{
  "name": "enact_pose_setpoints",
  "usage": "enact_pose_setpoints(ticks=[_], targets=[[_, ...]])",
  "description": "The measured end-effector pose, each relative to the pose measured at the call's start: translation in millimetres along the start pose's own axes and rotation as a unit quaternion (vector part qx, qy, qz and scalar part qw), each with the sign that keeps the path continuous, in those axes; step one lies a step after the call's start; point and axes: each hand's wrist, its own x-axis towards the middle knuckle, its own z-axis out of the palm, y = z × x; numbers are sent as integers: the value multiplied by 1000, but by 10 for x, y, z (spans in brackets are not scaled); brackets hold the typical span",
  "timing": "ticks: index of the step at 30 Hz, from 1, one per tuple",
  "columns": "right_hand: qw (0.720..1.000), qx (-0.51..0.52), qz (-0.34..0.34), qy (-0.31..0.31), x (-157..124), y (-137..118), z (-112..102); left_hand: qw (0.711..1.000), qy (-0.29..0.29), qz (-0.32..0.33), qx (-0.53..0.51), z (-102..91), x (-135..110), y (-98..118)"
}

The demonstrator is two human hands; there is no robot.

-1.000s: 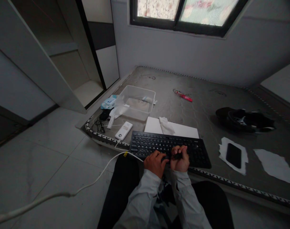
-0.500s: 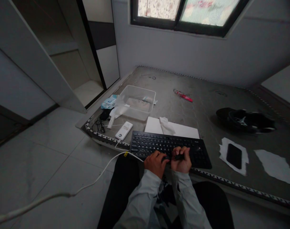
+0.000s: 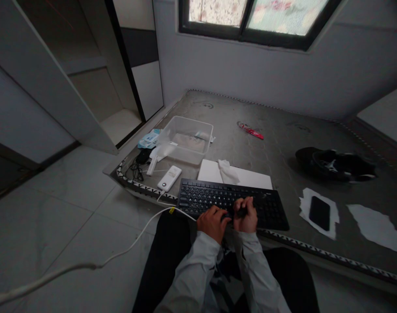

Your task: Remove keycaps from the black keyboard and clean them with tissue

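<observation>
A black keyboard (image 3: 205, 198) lies slantwise along the front edge of the mattress, its near side by my knees. My left hand (image 3: 212, 222) is on its near edge, fingers bent over the lower keys and thumb close to the index finger. Just right of it, my right hand (image 3: 246, 217) is closed, palm side up, around a small dark object (image 3: 241, 211) over the keys. Fingers cover most of that object, so its kind cannot be made out. Behind the keyboard is a flat white box (image 3: 253, 177) with a crumpled tissue (image 3: 228, 172) on top.
A clear plastic bin (image 3: 185, 134) stands behind left, near a white power bank (image 3: 170, 178) with a white cable (image 3: 136, 239) trailing left. To the right lie a phone (image 3: 320, 213) on white paper and a black shoe-like item (image 3: 335, 165). Farther back is a red packet (image 3: 252, 131).
My right hand has shifted slightly left and turned, its fingers now raised more upright around the dark object. My left hand and the keyboard stay where they were.
</observation>
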Motion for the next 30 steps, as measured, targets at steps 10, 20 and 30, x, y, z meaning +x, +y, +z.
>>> enact_pose_setpoints(ticks=[10, 20, 30], targets=[[996, -82, 41, 24, 101, 152, 80, 1000, -9, 8, 5, -12, 6, -8], [996, -81, 19, 26, 126, 193, 115, 1000, -21, 6, 9, -46, 20, 21], [998, 5, 35, -48, 62, 108, 63, 1000, 3, -2, 5, 28, 29, -29]])
